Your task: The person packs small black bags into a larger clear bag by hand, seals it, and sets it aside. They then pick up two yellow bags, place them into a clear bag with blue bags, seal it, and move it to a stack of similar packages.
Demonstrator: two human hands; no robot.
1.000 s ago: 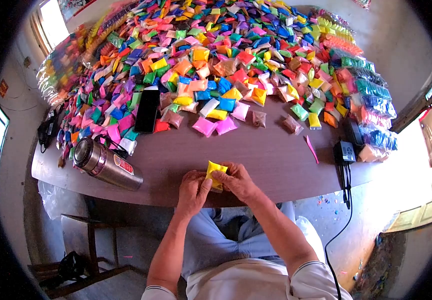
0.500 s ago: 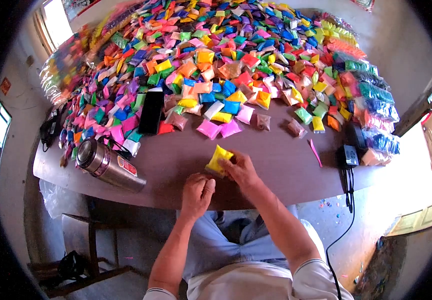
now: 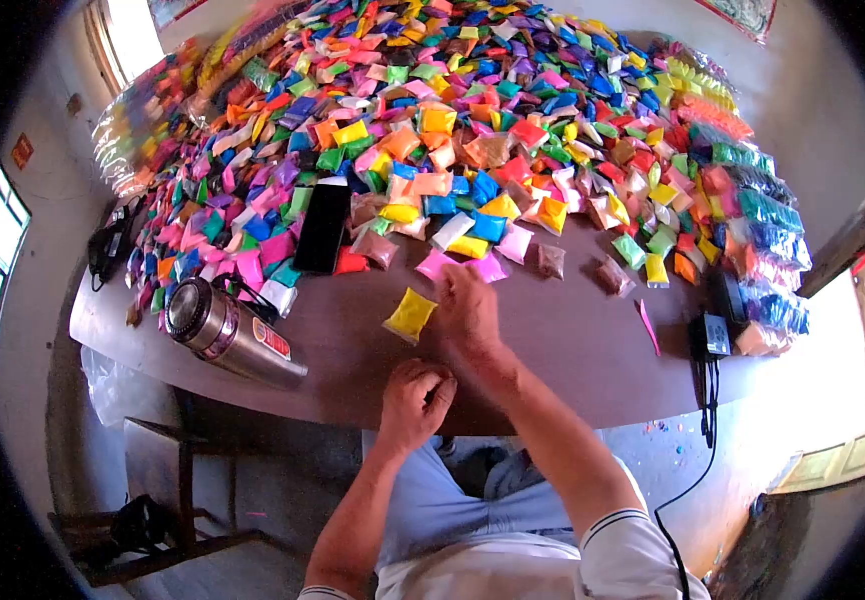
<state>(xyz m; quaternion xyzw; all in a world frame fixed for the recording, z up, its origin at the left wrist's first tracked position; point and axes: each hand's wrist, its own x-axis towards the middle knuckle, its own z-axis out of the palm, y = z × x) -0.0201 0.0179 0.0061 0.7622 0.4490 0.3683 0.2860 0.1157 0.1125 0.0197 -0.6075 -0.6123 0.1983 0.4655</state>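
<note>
A yellow packet point(image 3: 412, 316), clear-wrapped and pillow-shaped, lies on the table in front of me. My left hand point(image 3: 418, 400) rests near the table's front edge, just below that packet, fingers curled in and thumb against them, with nothing showing in it. My right hand point(image 3: 470, 310) reaches forward, back upward, its fingertips over the two pink packets at the near edge of the pile. Motion blur and the back of the hand hide those fingers. One pink packet point(image 3: 435, 265) shows to the left of the fingertips, the other pink packet point(image 3: 494, 267) to the right.
A huge pile of coloured packets point(image 3: 433, 130) covers the table's far side. A black phone point(image 3: 323, 228) lies against it. The steel flask point(image 3: 233, 335) stands at left. On the right are a pink plastic tool point(image 3: 649, 328), a black adapter point(image 3: 710, 337) with cables, and stacked bagged packets point(image 3: 768, 210).
My right hand has let go of the yellow packet, now on the table, and moved forward to the pink packets. My left hand stays curled near the edge. The view has shifted slightly.
</note>
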